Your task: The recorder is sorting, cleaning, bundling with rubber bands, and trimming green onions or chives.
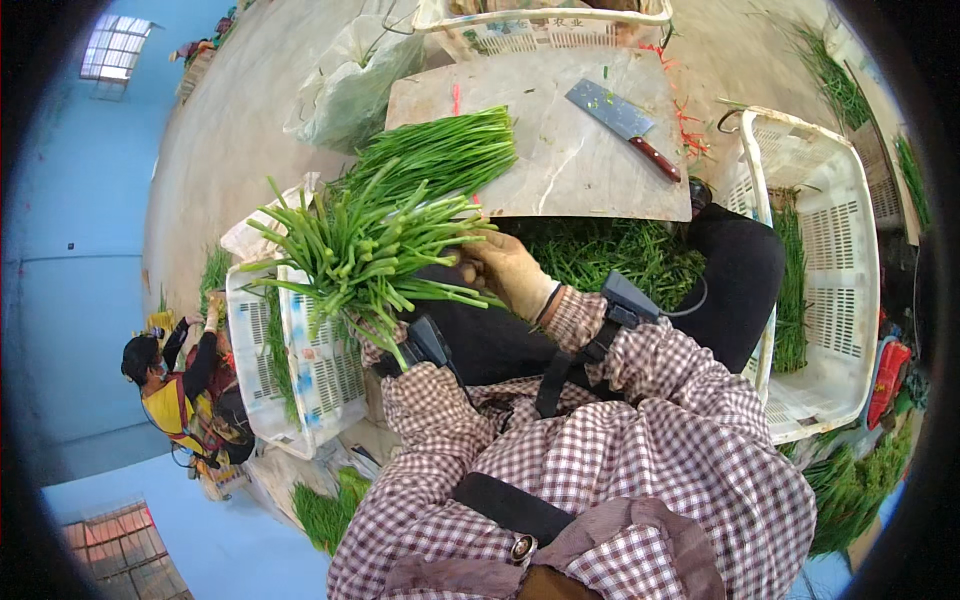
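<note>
Bunch of green stalks (385, 245) overlaps the board's (560, 175) near-left corner, blunt ends fanned toward the viewer, long axis foreshortened. Below that corner, the gloved right hand (510, 272) curls beside the stalks, its grip unclear; the left hand is hidden, its grasp impossible to tell.

Beyond my bench (545, 185), a row of small printed characters (558, 22) runs along the side of the white plastic crate (520, 42), just under its rim. They are the only lettering I can make out, dark against the white plastic.
</note>
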`<state>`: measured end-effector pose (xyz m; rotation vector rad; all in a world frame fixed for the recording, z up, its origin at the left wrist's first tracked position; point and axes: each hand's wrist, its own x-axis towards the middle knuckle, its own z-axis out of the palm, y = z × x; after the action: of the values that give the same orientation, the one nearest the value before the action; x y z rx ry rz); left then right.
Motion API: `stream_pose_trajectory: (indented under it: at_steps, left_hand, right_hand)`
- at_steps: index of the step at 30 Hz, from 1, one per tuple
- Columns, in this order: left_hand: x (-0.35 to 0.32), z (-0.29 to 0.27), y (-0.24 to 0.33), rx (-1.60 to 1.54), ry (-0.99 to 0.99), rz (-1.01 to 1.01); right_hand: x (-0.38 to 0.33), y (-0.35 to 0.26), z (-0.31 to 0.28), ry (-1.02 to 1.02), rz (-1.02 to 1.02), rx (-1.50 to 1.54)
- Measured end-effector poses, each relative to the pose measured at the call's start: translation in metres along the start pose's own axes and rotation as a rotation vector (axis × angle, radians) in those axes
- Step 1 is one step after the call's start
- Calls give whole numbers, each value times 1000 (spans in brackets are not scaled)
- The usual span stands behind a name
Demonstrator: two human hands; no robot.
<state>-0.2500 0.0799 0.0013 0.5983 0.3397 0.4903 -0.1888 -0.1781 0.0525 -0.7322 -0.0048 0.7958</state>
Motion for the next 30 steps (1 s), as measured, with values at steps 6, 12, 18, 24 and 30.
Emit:
stream_pose_trajectory:
  at_steps: [6,12,18,24,30]
  left_hand:
    - [1,-3,11,-58,-39,26]
    - [-2,1,16,-155,-121,38]
    - [16,29,18,-411,-486,-50]
    - [40,71,8,-653,-962,-318]
    - [55,129,-5,-594,-1230,-508]
  right_hand:
    - [-54,-42,-38,-246,-20,-106]
    - [-84,-63,-99,-117,36,-1710]
    - [-71,-81,-104,109,-417,-1440]
    - [-46,-84,-64,-90,-488,-1196]
    - [-24,-96,-70,-273,-353,-1065]
